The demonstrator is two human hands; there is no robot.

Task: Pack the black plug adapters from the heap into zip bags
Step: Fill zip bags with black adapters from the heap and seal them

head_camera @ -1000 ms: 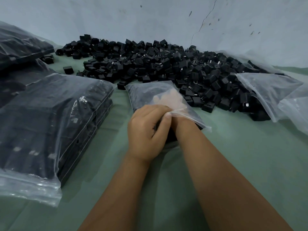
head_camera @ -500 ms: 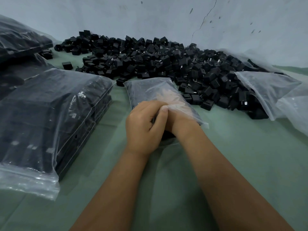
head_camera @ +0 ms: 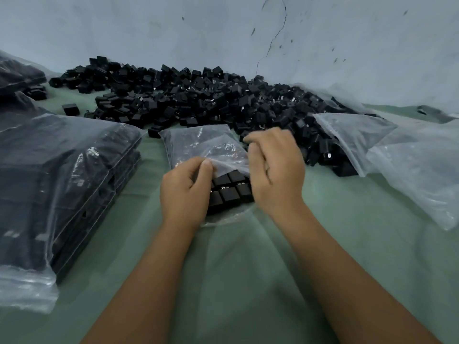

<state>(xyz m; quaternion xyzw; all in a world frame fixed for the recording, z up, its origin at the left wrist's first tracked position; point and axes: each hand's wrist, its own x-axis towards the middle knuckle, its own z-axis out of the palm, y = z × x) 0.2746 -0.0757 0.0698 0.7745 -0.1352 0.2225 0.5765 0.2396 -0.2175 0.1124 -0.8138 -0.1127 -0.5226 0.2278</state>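
1. The zip bag (head_camera: pixel 198 145) lies flat on the green cloth (head_camera: pixel 248 281), centre of the scene, its mouth facing near
2. The left hand (head_camera: pixel 185 192) pinches the upper film of the bag mouth between thumb and curled fingers, lifting it
3. The right hand (head_camera: pixel 274 170) is at the right edge of the bag mouth, fingers loosely curled; whether it holds anything cannot be told
4. Rows of packed adapters (head_camera: pixel 229 188) show in the open mouth between the hands
5. The heap of black plug adapters (head_camera: pixel 211 100) lies far, against the wall (head_camera: pixel 223 28)
6. A filled bag (head_camera: pixel 62 184) lies left; empty bags (head_camera: pixel 409 155) lie right, overlapping the heap's right edge
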